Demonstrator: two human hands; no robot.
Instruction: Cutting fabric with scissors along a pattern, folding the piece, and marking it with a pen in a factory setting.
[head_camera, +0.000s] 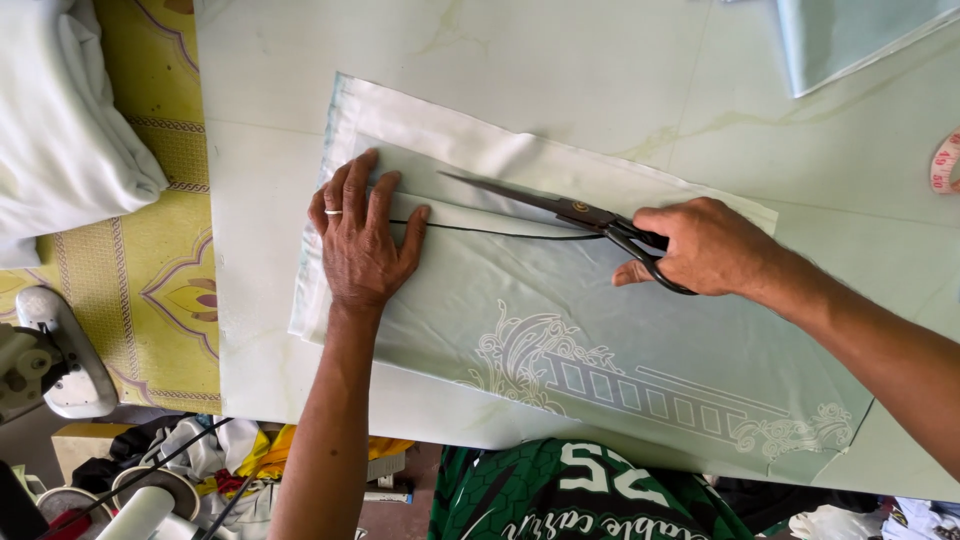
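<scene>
On the pale marbled counter lies a pale green satin cloth panel. Left hand presses flat on it, fingers spread and released. Right hand, fingers clenched through the handles, holds long black metal scissors, blades parted on the cloth.

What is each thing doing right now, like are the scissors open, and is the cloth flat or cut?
Scissors: blades open, lying along the dark line on the cloth.
Pale cloth: spread flat on the table, folded edge at the top.
Left hand: flat, fingers spread, pressing the cloth.
Right hand: closed around the scissor handles.
Tape measure: curled at the table's right edge.
</scene>
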